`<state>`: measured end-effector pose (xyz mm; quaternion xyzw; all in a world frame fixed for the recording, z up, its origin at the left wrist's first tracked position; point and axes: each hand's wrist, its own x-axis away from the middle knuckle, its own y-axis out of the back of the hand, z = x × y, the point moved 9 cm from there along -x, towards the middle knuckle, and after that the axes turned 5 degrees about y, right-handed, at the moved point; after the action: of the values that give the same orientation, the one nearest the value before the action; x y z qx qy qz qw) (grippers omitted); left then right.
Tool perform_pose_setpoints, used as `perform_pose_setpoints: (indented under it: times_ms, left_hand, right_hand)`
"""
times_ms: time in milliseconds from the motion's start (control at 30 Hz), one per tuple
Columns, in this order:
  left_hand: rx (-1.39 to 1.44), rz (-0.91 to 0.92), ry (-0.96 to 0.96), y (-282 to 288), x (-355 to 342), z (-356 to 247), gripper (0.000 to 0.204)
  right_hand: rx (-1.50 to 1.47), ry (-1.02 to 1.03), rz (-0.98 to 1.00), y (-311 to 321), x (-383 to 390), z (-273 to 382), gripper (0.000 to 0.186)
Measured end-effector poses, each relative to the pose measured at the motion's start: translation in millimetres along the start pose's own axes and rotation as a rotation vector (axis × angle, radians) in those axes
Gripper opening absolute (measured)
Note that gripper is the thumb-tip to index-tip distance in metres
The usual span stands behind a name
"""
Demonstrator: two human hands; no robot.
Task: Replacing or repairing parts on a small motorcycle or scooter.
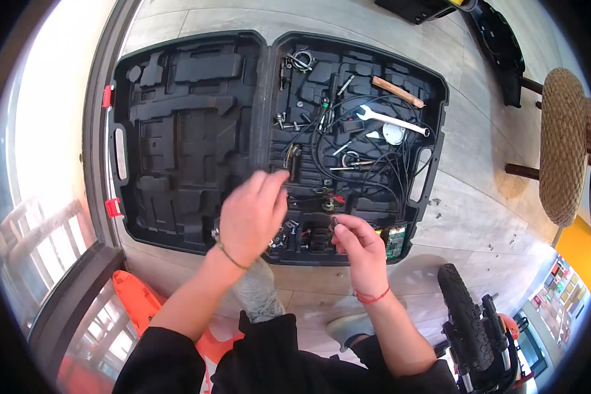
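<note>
A black moulded plastic tool case [177,131] is seen lying open on the pale tiled floor [479,217]. The left hand [251,217] is held over the case's centre hinge, fingers loosely spread, nothing seen in it. A small dark metal part [334,223] is pinched between the fingertips of the right hand [361,248], above the case's near right edge. In the right half, black cables [361,157], a silver open-ended spanner [394,121] and a short wooden stick [398,91] are noted.

Left hand [251,217] reaching forward palm down, right hand [361,246] fingers pinched together
</note>
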<state>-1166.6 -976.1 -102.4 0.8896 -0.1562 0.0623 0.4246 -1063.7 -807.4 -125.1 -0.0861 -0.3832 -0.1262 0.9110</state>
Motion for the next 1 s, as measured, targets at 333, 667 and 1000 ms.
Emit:
perform_pose_setpoints:
  times_ms: [333, 667, 1000]
  left_hand:
    - [-0.372, 0.009, -0.181, -3, -20, -6, 0.035]
    - [-0.501, -0.18, -0.238, 21, -88, -10, 0.026]
    - [-0.627, -0.002, -0.264, -2, -120, -8, 0.017]
  right_hand:
    - [-0.078, 0.0, 0.016, 8, -2, 2, 0.023]
    - [-0.121, -0.034, -0.037, 10, -23, 1, 0.02]
    - [-0.221, 0.007, -0.065, 8, -41, 3, 0.021]
